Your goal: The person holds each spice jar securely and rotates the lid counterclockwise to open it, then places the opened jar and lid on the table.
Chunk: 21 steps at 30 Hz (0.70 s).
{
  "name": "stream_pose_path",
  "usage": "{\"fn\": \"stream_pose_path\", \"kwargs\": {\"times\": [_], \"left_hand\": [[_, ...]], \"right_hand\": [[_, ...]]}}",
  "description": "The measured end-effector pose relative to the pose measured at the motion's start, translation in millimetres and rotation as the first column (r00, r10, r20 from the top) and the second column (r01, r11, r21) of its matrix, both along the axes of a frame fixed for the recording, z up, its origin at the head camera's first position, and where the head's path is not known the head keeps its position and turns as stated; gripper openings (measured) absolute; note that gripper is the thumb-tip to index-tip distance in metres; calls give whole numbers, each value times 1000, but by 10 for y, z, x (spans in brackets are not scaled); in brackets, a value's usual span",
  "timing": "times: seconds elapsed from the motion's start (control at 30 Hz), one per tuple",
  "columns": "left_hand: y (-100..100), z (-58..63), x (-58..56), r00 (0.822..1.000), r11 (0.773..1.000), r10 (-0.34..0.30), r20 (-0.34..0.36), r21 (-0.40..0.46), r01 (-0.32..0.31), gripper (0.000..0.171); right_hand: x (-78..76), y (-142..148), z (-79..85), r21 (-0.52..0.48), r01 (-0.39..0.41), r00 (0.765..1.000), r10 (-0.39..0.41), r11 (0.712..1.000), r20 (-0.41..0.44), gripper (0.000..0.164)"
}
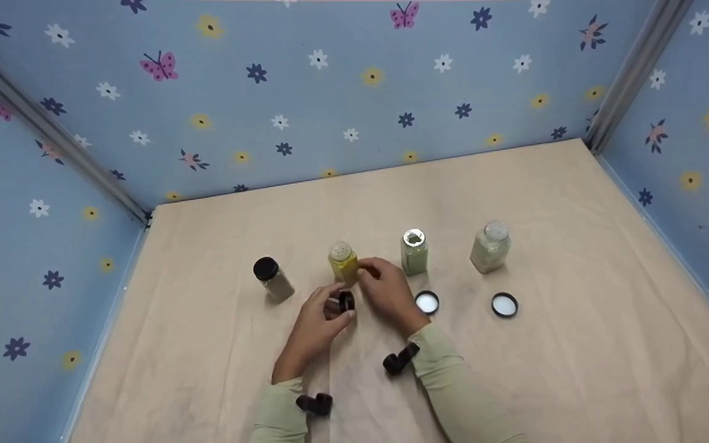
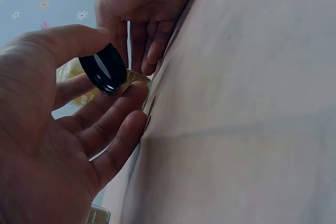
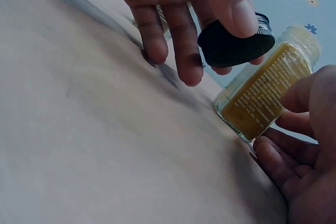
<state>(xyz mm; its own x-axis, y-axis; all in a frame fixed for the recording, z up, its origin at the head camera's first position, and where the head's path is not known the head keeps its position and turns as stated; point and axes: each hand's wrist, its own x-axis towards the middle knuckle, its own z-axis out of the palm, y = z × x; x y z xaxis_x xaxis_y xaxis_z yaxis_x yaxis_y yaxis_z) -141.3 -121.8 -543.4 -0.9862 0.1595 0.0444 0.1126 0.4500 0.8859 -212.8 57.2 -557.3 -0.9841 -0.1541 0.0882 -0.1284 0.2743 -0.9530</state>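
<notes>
My left hand (image 1: 317, 323) pinches a round black screw cap (image 1: 346, 301) between thumb and fingers, tipped on its side. Just beyond the cap stands a glass spice jar (image 1: 343, 266) of yellow powder, its perforated shaker top bare. My right hand (image 1: 386, 292) holds this jar by its right side; in the right wrist view, fingertips (image 3: 296, 98) overlap the jar's printed side (image 3: 268, 90). The cap (image 3: 236, 45) is beside the jar there, apart from its mouth. In the left wrist view, the left fingers partly hide the yellow jar.
A black-capped jar (image 1: 274, 280) stands to the left. Right of my hands are an uncapped jar of green contents (image 1: 415, 253) and a pale, whitish-green jar (image 1: 490, 247). Two black caps with white liners, the nearer cap (image 1: 427, 303) and the farther cap (image 1: 504, 305), lie on the beige cloth (image 1: 207, 369).
</notes>
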Motion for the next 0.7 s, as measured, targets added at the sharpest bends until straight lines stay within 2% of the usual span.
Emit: {"fn": "stream_pose_path", "kwargs": {"times": [0.27, 0.7], "left_hand": [[36, 29, 23, 998, 998, -55, -8, -14, 55, 46], [88, 31, 17, 991, 982, -114, -72, -159, 102, 47]], "right_hand": [[-4, -8, 1, 46, 15, 1000, -15, 999, 4, 27], [2, -9, 15, 12, 17, 1000, -17, 1000, 13, 26]]}}
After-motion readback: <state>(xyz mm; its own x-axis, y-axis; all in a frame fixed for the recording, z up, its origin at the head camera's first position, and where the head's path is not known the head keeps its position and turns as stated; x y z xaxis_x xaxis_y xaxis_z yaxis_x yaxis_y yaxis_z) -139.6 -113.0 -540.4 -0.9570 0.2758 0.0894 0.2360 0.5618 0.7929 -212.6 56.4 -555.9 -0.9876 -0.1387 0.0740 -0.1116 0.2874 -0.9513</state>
